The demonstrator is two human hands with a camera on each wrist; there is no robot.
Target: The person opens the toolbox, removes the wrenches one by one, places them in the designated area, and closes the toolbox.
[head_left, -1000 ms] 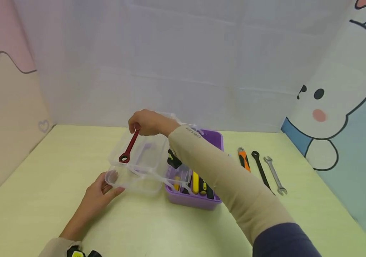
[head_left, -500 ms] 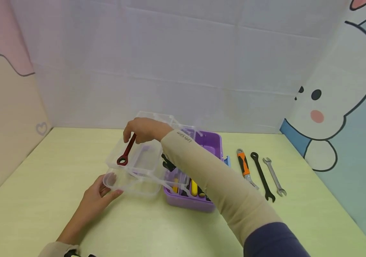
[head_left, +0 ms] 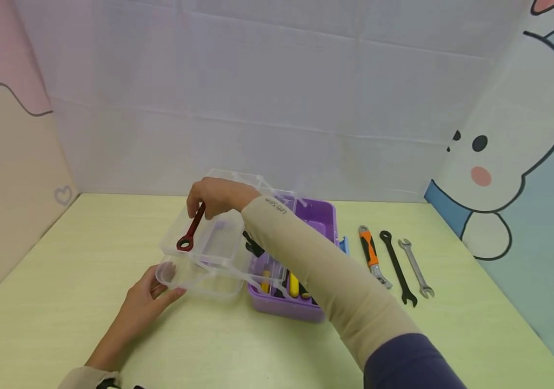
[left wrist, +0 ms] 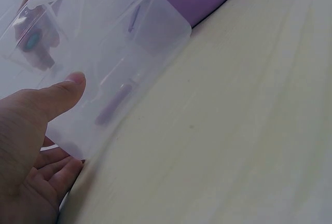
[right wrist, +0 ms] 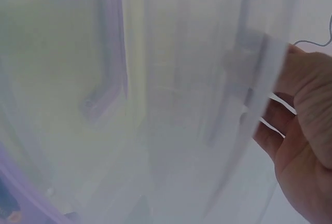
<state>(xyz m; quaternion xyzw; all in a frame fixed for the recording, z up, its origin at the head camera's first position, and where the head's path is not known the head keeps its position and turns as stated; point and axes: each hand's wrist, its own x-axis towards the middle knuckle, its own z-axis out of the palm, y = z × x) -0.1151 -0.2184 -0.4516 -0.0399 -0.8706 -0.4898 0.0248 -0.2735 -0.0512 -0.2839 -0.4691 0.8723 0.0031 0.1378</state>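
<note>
My right hand [head_left: 220, 195] pinches the upper end of a dark red ring wrench [head_left: 192, 232], which hangs tilted with its ring downward over the clear trays [head_left: 223, 237] of a purple toolbox [head_left: 286, 308]. At the near left corner, my left hand [head_left: 142, 302] grips the box's clear lid [head_left: 208, 283]. The left wrist view shows the left thumb [left wrist: 70, 89] over the clear plastic and the fingers below it. Milky plastic covers part of my right hand [right wrist: 306, 110] in the right wrist view, and the wrench is only a blurred streak there.
Right of the box lie an orange-and-black adjustable wrench [head_left: 370, 248], a black combination wrench [head_left: 397, 267] and a silver open-end wrench [head_left: 415, 267]. Inside the box are a yellow-handled tool [head_left: 294, 285] and several dark ones. A white curtain [head_left: 277, 108] hangs behind the table.
My right hand has come slightly down and left with the red wrench, and its forearm now uncovers more of the adjustable wrench. My left hand keeps its hold on the lid.
</note>
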